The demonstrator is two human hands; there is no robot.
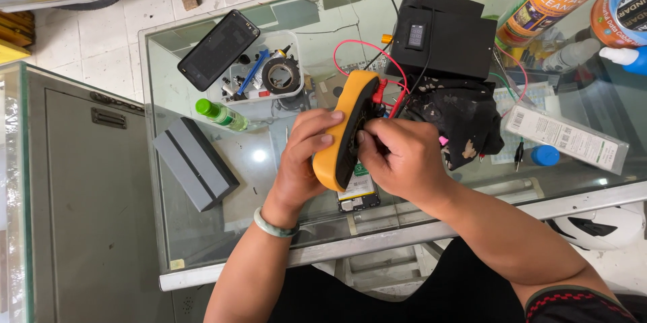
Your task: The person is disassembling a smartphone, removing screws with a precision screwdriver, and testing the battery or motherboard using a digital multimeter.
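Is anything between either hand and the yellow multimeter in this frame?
Nothing visible. The left hand already grips the yellow multimeter along its side, and the right hand has its fingers on the meter's face. The red lead plugs in at the meter's far end, clear of both hands.

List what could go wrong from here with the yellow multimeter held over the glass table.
1. The yellow multimeter is held tilted on its edge by the left hand while the right hand works its face; a slip might drop it onto the phone board or the glass table.
2. The red lead wire loops across the clutter and may snag on the black box.
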